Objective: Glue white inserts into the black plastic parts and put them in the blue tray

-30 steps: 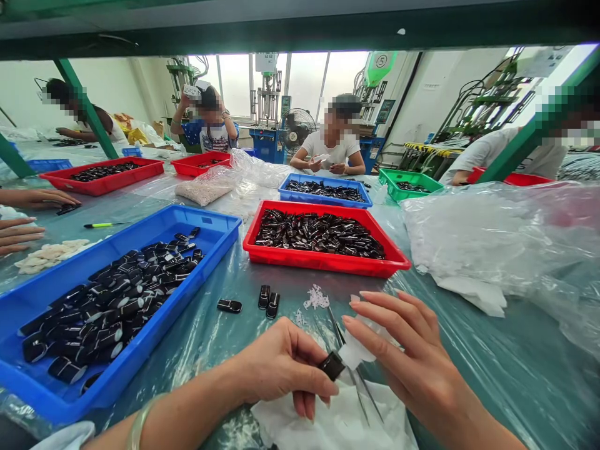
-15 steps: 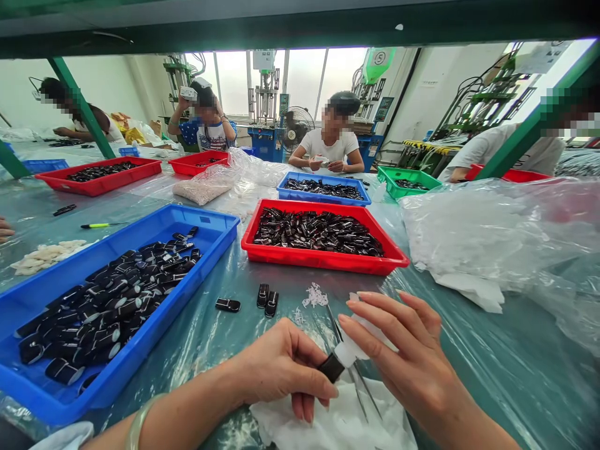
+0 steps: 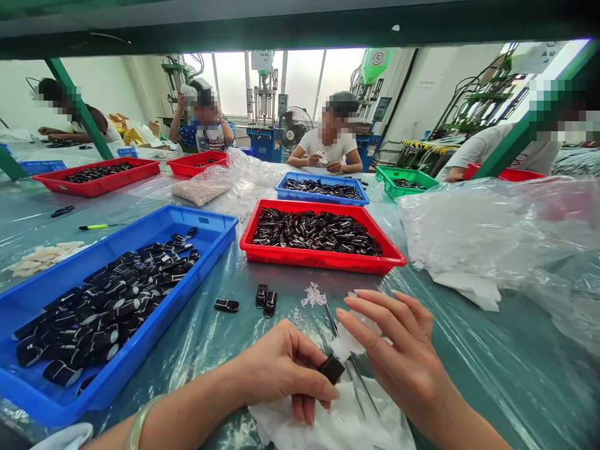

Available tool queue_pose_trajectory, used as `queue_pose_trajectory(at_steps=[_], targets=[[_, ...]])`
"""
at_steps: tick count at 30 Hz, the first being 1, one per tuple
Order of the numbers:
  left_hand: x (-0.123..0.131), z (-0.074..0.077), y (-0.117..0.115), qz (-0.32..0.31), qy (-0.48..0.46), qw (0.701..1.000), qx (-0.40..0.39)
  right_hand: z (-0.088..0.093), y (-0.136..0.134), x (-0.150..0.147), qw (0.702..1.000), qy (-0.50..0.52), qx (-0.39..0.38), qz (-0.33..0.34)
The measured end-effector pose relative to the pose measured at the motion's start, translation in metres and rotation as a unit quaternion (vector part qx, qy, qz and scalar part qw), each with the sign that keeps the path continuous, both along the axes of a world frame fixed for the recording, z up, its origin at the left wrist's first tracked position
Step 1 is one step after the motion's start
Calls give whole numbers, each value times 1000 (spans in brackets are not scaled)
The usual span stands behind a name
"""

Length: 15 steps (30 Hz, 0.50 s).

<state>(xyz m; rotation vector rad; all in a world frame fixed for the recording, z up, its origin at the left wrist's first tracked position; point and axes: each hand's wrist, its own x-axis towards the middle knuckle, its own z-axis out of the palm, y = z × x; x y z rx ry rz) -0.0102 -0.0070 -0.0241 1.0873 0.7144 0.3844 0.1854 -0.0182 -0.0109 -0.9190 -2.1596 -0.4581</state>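
Note:
My left hand [image 3: 293, 369] pinches a small black piece [image 3: 332, 369] between thumb and fingers, its flat end facing right. Opposite it, my right hand [image 3: 403, 356] holds a crumpled white cloth [image 3: 345, 345], fingers fairly straight over it. The cloth is beside the black piece, close to its end. Metal tweezers [image 3: 359, 387] slant beneath my right hand; whether that hand grips them I cannot tell. Below both hands lies a white sheet [image 3: 337, 419]. Several loose black pieces with pale trim, one of them a black piece [image 3: 227, 305], rest on the table ahead.
A blue tray [image 3: 206, 281] of black pieces stands left, a red tray [image 3: 323, 261] ahead. White scraps [image 3: 313, 295] lie near my hands. Clear plastic bags [image 3: 506, 237] cover the right side. A green beam [image 3: 300, 34] crosses overhead. Several co-workers sit across the table.
The white cloth was wrapped against the end of the black piece; now it has come off slightly up and right, baring that end. My left hand keeps its hold.

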Motion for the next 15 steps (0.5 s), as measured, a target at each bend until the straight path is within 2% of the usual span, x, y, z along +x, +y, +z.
queue_pose_trajectory(at_steps=[3, 5, 9, 11, 15], targets=[[2, 4, 0, 20, -7, 1000, 3, -2, 5, 2, 1000, 16, -13, -11], [3, 6, 0, 30, -11, 999, 2, -4, 9, 6, 997, 56, -49, -32], [3, 6, -1, 49, -12, 999, -6, -7, 20, 22, 973, 154, -130, -112], [3, 6, -2, 61, -12, 998, -8, -9, 27, 33, 950, 201, -168, -172], [3, 7, -3, 88, -15, 996, -8, -18, 44, 59, 876, 283, -275, -278]])
